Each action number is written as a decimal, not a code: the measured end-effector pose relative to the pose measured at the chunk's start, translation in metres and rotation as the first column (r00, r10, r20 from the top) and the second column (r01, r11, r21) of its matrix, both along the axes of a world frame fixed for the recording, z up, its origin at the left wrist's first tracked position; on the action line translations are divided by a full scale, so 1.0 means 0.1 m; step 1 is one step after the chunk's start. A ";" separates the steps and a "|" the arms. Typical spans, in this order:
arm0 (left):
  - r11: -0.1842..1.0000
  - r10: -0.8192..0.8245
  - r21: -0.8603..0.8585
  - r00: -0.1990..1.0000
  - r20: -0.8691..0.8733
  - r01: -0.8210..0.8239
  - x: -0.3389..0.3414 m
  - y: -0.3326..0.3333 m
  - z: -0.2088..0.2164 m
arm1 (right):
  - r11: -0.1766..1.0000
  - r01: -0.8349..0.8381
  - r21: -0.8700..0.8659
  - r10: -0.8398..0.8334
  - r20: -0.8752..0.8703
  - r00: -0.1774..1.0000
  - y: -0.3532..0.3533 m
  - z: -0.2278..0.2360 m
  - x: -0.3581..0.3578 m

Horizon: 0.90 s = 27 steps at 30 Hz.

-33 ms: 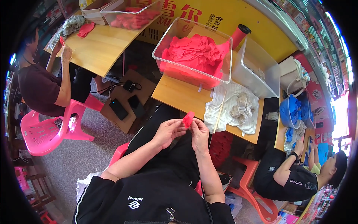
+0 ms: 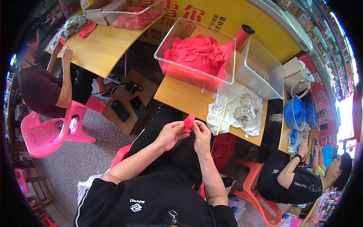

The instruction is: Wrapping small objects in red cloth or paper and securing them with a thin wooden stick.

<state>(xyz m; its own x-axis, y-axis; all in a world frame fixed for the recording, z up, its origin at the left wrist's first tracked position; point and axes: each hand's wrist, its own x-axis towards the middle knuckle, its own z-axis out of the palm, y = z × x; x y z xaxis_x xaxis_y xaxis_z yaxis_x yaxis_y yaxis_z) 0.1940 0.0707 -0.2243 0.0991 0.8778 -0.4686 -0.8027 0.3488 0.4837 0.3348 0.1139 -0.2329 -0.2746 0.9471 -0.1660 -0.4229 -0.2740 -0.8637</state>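
Pinching a red piece [image 2: 190, 119], both hands [image 2: 172, 134] [image 2: 202, 137] partly hide it.

Smooth, faintly shiny wood or laminate is shown by the light-brown rectangular table [image 2: 181, 94]. Toward the table's far edge, thin, matt red pieces [image 2: 196, 53], apparently cloth, are held in a rectangular box of clear, glossy plastic [image 2: 181, 72]. Toward the table's near right corner, a creased, matt white cloth [image 2: 222, 103] is spread. By the near edge, soft matt fabric is suggested by the small crumpled red piece [image 2: 189, 121]
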 end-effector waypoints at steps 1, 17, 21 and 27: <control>1.000 -0.006 -0.002 1.000 0.021 0.006 0.03 0.01 0.01 | 0.994 0.018 0.112 -0.031 0.117 0.993 0.01 -0.06 -0.02; 1.000 0.016 -0.028 0.996 0.093 -0.013 0.04 -0.01 -0.08 | 0.825 -0.123 0.552 -0.338 0.655 0.676 -0.07 0.08 -0.09; 0.992 0.043 -0.118 0.999 0.016 -0.041 0.07 0.00 0.00 | 0.710 -0.204 0.674 -0.470 0.669 0.576 -0.05 0.02 0.01; 0.992 0.101 -0.064 0.981 -0.165 -0.113 0.06 -0.02 -0.02 | 0.600 -0.323 0.732 -0.546 0.670 0.504 -0.12 0.04 0.06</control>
<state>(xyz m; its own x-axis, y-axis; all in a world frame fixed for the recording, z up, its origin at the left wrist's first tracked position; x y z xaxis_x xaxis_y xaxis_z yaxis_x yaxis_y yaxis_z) 0.2005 0.0689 -0.2258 -0.0754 0.8422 -0.5339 -0.7507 0.3044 0.5863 0.3412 0.1017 -0.2289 -0.3111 0.8154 0.4882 0.5675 0.5714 -0.5928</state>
